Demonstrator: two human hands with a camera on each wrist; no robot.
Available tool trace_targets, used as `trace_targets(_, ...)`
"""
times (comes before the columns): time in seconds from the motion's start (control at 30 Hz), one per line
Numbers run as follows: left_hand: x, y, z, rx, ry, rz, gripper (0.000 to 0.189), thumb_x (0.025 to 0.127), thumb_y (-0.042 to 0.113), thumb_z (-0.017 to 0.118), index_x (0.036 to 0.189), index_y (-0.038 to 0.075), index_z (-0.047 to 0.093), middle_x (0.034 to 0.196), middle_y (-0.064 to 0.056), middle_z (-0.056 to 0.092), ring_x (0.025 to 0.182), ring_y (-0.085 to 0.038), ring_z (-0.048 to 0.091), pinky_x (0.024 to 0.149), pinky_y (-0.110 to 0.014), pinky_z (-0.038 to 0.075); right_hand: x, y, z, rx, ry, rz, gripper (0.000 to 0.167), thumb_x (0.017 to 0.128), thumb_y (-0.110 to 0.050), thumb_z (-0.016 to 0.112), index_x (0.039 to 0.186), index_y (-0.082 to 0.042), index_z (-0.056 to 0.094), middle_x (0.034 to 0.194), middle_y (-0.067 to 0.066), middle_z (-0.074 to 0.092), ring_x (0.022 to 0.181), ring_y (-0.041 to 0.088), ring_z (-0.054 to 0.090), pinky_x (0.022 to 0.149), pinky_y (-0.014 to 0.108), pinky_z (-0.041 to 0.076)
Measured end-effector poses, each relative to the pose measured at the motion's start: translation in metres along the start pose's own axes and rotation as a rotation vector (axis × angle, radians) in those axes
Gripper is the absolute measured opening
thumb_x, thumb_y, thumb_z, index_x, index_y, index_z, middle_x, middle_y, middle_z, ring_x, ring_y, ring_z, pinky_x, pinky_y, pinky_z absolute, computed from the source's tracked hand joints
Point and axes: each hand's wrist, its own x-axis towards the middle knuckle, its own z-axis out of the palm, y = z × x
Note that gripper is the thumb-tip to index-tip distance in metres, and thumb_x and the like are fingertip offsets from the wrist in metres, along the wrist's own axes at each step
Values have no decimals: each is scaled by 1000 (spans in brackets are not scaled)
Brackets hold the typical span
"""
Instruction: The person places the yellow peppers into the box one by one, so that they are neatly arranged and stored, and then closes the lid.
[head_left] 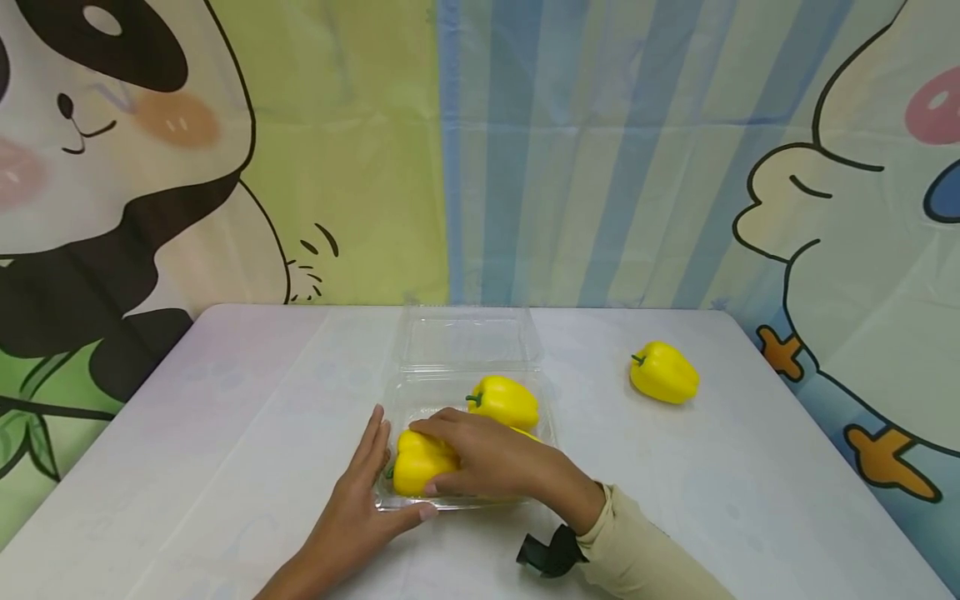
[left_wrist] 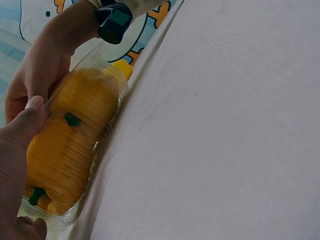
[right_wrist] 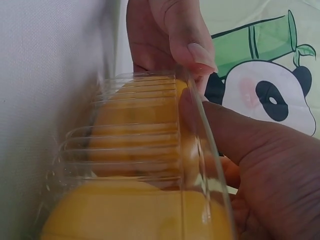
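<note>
Head view: yellow pepper (head_left: pixel 417 465) in near left corner of clear container (head_left: pixel 420 398), right hand (head_left: pixel 495 454) gripping it between thumb and fingers; left hand (head_left: pixel 363 496) spread, fingers straight along container's left side, thumb at front rim; second pepper (head_left: pixel 504 403) at container's back right; third pepper (left_wrist: pixel 92 92) at front right, mostly under right hand; lid (head_left: pixel 468 342) open behind container; fourth pepper (head_left: pixel 664 372) on white table (head_left: pixel 720 483) right of container

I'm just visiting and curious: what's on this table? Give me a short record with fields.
Container: clear plastic box, lid folded back open
Right hand: grips front-left yellow pepper
Left hand: beside the box's front-left corner
Also in box: rear yellow pepper; front-right yellow pepper, mostly hidden in the head view
Outside box: loose yellow pepper, right side of table
</note>
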Motion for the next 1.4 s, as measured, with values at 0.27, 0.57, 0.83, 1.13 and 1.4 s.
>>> trace_targets(0.27,1,-1,0,-23,1,21,115,73,57,77,156,7,15,163,7,1,139,-29,31,106,-45,31,0,4,-1,24,-17,-13,70,88,-41,71,147,-17,43,143,-1,47,125,12,48,106,33,39)
trace_targets(0.57,0,-1,0,-14,3,21,114,74,56,77,156,8,14,162,11,-1,140,-28,29,108,-47,29,2,5,-1,6,-13,-28,69,88,-44,71,146,-17,45,141,-2,50,122,12,50,104,33,41)
trace_targets(0.83,0,-3,1,-2,17,50,114,75,55,78,156,8,13,163,8,0,141,-29,28,107,-47,30,5,9,-3,35,8,-61,70,87,-47,69,144,-14,48,137,-3,53,121,10,50,103,29,41)
trace_targets(1.13,-1,-4,1,18,24,71,113,75,54,78,153,-2,19,162,11,-2,142,-31,24,106,-49,31,2,12,-9,101,75,-81,67,88,-49,67,144,-16,48,144,-1,45,128,14,46,105,32,40)
trace_targets(1.4,-1,-4,1,12,26,72,113,75,52,79,153,-3,19,162,11,-2,141,-31,27,106,-48,30,-3,14,-17,182,178,-118,51,95,-40,62,139,-15,54,139,-5,51,112,12,55,95,28,47)
